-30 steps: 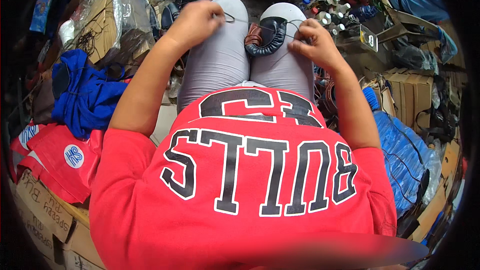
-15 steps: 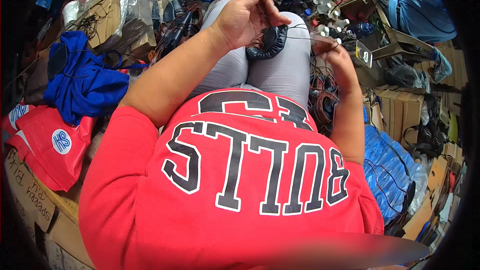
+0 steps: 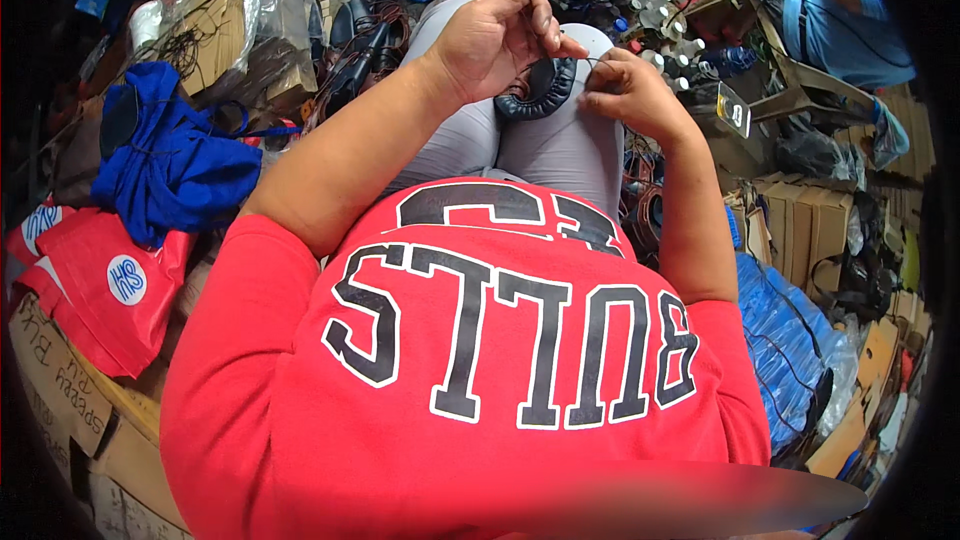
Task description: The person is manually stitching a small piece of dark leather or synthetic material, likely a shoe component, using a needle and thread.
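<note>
A dark padded piece with a gathered, curved edge (image 3: 551, 100), looking like part of a black shoe, sits between my knees. My left hand (image 3: 490, 38) is just above and beside it, fingers bent and pinched, with a dark thread (image 3: 596, 60) looped around the fingertips. Close on the other side is my right hand (image 3: 642, 98), its fingertips drawn together on the thread. A short stretch of thread spans the gap between the two hands. My left fingers partly cover the padded piece, so I cannot make out its far end.
Blue cloth (image 3: 185, 165) and a red bag (image 3: 110, 285) lie at the left. Black shoes (image 3: 358, 58) are beyond my left forearm. Several small bottles (image 3: 672, 40) stand beyond my right hand, near a wooden frame (image 3: 800, 80). Another person in light blue (image 3: 845, 35) is at the far right.
My right hand has come left and inward, toward my left hand and the padded piece. The thread span between the hands is shorter. My left hand has barely moved.
</note>
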The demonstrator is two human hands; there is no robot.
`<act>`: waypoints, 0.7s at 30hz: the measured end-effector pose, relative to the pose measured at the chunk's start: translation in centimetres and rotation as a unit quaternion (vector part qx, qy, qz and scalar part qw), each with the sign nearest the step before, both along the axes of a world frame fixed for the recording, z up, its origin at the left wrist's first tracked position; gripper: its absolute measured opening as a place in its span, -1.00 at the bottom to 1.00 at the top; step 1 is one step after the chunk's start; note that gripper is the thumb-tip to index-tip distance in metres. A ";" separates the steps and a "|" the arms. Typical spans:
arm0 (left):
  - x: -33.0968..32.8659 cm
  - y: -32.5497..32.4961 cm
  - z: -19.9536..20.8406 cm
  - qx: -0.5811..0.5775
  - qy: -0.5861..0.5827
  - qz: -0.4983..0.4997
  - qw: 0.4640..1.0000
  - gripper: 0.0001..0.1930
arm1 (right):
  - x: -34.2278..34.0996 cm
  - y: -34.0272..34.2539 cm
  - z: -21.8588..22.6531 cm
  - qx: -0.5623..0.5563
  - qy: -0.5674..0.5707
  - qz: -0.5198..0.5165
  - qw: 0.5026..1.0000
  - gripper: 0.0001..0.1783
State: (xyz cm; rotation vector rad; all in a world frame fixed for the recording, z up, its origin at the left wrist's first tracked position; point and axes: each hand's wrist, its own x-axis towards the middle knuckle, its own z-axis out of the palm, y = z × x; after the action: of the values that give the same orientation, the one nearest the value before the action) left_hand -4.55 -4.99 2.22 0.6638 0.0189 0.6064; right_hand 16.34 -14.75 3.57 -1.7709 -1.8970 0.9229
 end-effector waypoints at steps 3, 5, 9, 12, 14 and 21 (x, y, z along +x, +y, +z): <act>0.1 -0.1 0.1 -0.014 0.001 -0.010 1.000 -0.52 | 2.3 0.5 -3.0 0.136 0.076 -0.152 0.976 -0.80; -0.3 0.0 -0.2 -0.030 0.008 -0.006 1.000 -0.52 | 2.6 1.0 -4.1 0.125 0.309 -0.304 0.892 -0.75; -0.3 0.1 0.0 -0.027 0.015 -0.009 0.999 -0.51 | 2.2 0.1 -3.9 0.120 0.435 -0.345 0.823 -0.64; -0.4 0.0 0.1 -0.018 0.023 -0.005 1.000 -0.51 | 5.1 -1.9 -3.9 0.033 0.072 -0.142 0.987 -0.60; -0.3 0.1 0.1 -0.011 0.028 -0.003 1.000 -0.51 | 6.9 -3.4 -3.6 -0.012 0.176 -0.174 0.969 -0.63; 0.1 0.0 0.2 -0.001 0.026 -0.024 0.999 -0.51 | 3.8 0.8 0.3 0.032 0.148 -0.111 0.982 -0.65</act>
State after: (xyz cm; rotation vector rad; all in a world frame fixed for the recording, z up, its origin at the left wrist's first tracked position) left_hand -4.44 -5.02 2.42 0.6756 0.0527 0.5428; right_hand 20.15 -13.98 3.83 -1.6611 -1.4953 0.9690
